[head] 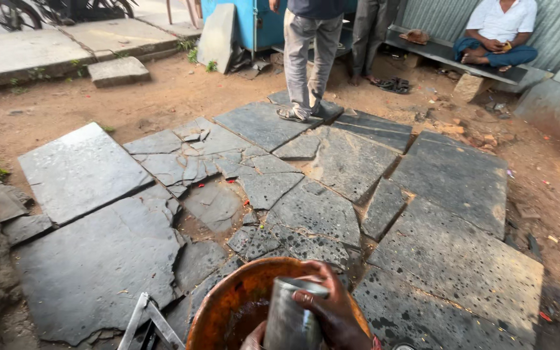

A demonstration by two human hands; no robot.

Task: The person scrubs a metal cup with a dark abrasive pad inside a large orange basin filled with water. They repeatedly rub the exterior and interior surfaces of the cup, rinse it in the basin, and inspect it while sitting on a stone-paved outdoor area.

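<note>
At the bottom edge of the head view, the right hand (332, 311) wraps its fingers (309, 299) around the upper part of a dull steel tumbler (291, 317), gripping it near the rim so that it stands roughly upright over a rust-orange metal pan (218, 314). Only a sliver of the left hand (252, 338) shows below the tumbler, seemingly at its base; whether its fingers are closed or spread cannot be told. The pan's inside looks dark and wet at the bottom, so some liquid or wet mix seems to be in it already, though how much is hidden by the tumbler and the frame edge. A grey metal frame (145, 324) lies just left of the pan. Beyond stretches a patch of cracked black stone slabs (319, 207) with dirt-filled joints, which look dry and unfilled as far as can be seen. A person in grey trousers (307, 55) stands at its far edge, and another sits on a bench (445, 55) behind.
</note>
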